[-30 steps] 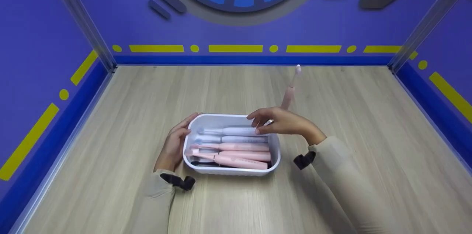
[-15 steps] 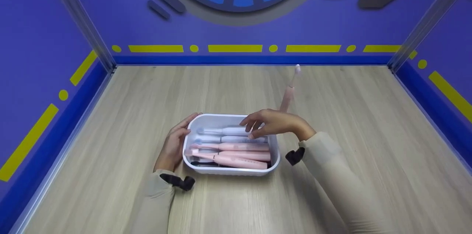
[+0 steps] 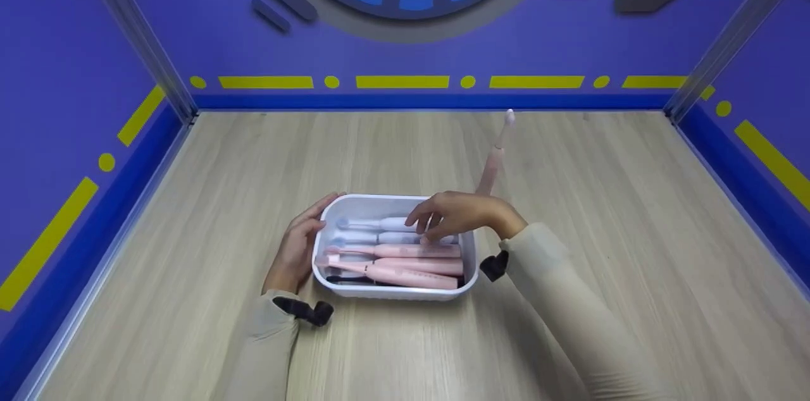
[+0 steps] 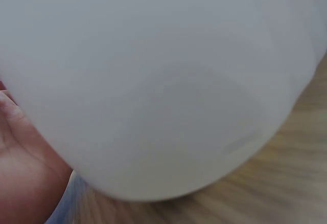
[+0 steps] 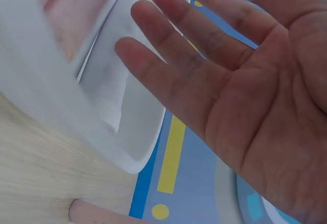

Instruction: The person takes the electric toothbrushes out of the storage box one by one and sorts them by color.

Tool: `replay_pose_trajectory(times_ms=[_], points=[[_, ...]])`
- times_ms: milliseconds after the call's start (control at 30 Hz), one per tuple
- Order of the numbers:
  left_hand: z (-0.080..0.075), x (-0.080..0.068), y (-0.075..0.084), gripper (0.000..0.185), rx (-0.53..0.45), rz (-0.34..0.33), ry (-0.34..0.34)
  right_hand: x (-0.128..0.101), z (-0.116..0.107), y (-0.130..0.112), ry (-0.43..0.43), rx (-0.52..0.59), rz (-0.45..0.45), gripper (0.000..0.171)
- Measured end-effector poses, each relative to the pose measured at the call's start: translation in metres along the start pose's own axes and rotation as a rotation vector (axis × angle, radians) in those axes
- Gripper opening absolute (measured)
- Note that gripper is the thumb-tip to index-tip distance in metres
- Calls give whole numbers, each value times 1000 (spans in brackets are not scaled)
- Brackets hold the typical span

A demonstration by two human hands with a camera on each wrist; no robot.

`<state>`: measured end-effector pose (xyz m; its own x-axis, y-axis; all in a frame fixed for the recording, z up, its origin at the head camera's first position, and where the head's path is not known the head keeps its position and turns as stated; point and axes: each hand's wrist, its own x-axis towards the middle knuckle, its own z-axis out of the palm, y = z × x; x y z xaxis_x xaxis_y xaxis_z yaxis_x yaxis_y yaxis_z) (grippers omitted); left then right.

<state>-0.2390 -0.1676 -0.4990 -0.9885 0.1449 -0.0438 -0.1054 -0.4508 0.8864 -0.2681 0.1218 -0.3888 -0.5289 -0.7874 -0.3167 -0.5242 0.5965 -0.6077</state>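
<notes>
My left hand (image 3: 297, 249) grips the left end of a white plastic container (image 3: 392, 294), its thumb at the rim and its fingers along the outer back corner. In the left wrist view the container's wall (image 4: 163, 70) fills most of the frame, beside part of the palm. My right hand (image 3: 465, 214) hovers over the container's right back part, fingers loosely bent with nothing between them. Below it lie white electric toothbrushes (image 3: 395, 238), partly covered by the fingers. Several pink electric toothbrushes (image 3: 411, 275) lie in front of these, with a dark one (image 3: 351, 280) mostly hidden beneath.
Another pink electric toothbrush (image 3: 492, 167) is on the wooden table (image 3: 266, 154) behind my right hand, its head toward the back wall. Blue-purple panels (image 3: 405, 59) with yellow marks stand at the back and both sides.
My right hand has moved left and slightly toward me, further over the container. My left hand, the container and the toothbrushes have stayed put.
</notes>
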Motion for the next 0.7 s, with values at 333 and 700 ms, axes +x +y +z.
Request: replay_pose_trajectory(times_ms=[333,700], points=[[0,1,0,57,-4,-6,1,11,2,-9,-53,-38,73,40],[1,0,0,56,14,-6,16,22,6,-13,-82,-87,114,37]])
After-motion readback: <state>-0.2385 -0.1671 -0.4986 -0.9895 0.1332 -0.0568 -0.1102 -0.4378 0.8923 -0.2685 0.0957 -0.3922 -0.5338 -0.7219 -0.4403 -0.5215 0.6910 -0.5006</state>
